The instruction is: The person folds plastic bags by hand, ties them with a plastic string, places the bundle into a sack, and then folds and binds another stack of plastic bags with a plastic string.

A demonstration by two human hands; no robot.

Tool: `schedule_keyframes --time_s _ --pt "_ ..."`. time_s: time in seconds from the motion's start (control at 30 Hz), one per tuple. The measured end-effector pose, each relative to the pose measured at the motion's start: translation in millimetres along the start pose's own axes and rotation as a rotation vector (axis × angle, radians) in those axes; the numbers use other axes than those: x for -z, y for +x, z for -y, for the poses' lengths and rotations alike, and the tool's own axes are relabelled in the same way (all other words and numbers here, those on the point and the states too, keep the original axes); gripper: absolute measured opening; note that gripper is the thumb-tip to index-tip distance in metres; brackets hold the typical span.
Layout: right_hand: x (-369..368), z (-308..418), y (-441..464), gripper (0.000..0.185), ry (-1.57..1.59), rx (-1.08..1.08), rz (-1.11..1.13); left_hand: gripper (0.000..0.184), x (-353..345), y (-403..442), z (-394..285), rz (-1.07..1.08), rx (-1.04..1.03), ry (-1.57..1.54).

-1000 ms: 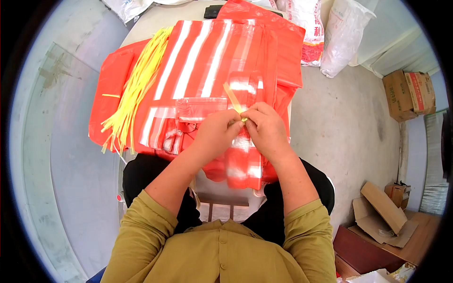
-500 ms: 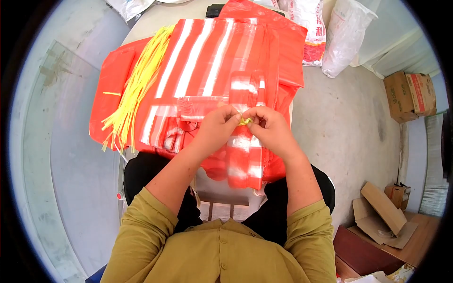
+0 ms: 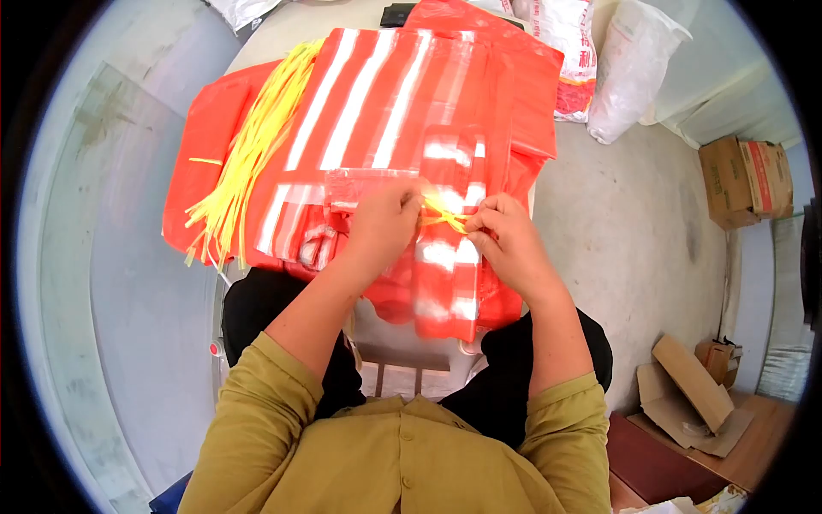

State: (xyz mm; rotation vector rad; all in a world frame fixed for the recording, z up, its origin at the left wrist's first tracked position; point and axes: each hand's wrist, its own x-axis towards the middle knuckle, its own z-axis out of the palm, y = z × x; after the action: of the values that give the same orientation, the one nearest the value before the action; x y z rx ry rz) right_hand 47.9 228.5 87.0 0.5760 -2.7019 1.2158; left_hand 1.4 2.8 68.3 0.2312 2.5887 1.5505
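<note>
A folded bundle of red plastic bags (image 3: 449, 265) lies upright in front of me, and a yellow plastic tie (image 3: 445, 216) crosses its middle. My left hand (image 3: 387, 221) is closed, pinching the tie's left end beside the bundle. On the other side, my right hand (image 3: 505, 233) pinches the tie's right end between thumb and fingers. Between the hands the tie looks crossed or looped. Under the bundle spread more red bags (image 3: 360, 111) with pale shiny stripes. A bunch of loose yellow ties (image 3: 257, 150) rests on the red plastic to the left.
A pale table (image 3: 287, 36) carries the red pile. White printed sacks (image 3: 575, 60) and a clear plastic bag (image 3: 634, 73) stand at the back right. Cardboard boxes (image 3: 745, 182) sit by the right wall, with an opened carton (image 3: 689, 398) lower right.
My hands have moved apart, left hand to the left and right hand to the right. The yellow tie, bunched between my fingers before, now shows stretched across the bundle.
</note>
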Motion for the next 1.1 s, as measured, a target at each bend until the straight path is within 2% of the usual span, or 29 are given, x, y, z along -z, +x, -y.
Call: schedule_keyframes --time_s 0.1,0.2,0.3,0.5,0.6,0.7,0.73,0.83,0.87,0.97,1.07,1.1 --pt "7.4 11.3 -5.8 0.026 0.134 -0.238 -0.051 0.013 -0.9 -1.7 -1.5 -0.145 -0.019 -0.05" --pt "4.1 6.1 -8.2 0.044 0.173 -0.441 -0.001 0.014 7.1 -12.1 -4.5 0.01 0.031 -0.109" --pt "-0.3 7.3 -8.6 0.054 0.134 -0.45 0.085 0.02 11.1 -27.2 -4.1 0.174 -0.087 0.046" --pt "0.0 17.5 2.1 0.06 0.247 -0.547 0.037 0.031 7.5 -36.7 8.2 0.219 0.014 -0.169" --pt "-13.7 38.3 1.5 0.057 0.563 -0.44 0.0 0.044 22.8 -37.5 -1.8 0.332 0.298 -0.484" --pt "-26.8 66.0 5.5 0.048 0.959 -0.287 0.031 0.045 33.0 -49.0 -26.0 0.28 0.643 -1.1" --pt "-25.5 65.0 9.0 0.043 0.84 -0.366 0.005 0.043 33.3 -47.0 -8.0 0.38 0.708 -1.188" --pt "-23.8 35.1 14.1 0.04 0.26 -0.309 -0.153 0.042 30.3 -47.3 2.7 0.421 0.63 -1.039" --pt "-19.8 31.0 15.9 0.054 0.164 -0.359 -0.098 0.041 30.5 -47.3 3.6 0.407 0.633 -1.088" --pt "-21.9 42.9 20.6 0.074 0.476 -0.547 -0.069 0.042 31.1 -45.3 1.3 0.362 0.628 -1.107" --pt "-35.6 29.0 18.3 0.092 0.791 -0.529 -0.096 0.045 33.6 -43.6 -10.0 0.366 0.602 -1.076" --pt "-35.3 30.2 19.6 0.092 0.806 -0.474 -0.116 0.045 32.9 -42.8 -11.2 0.355 0.602 -1.064"
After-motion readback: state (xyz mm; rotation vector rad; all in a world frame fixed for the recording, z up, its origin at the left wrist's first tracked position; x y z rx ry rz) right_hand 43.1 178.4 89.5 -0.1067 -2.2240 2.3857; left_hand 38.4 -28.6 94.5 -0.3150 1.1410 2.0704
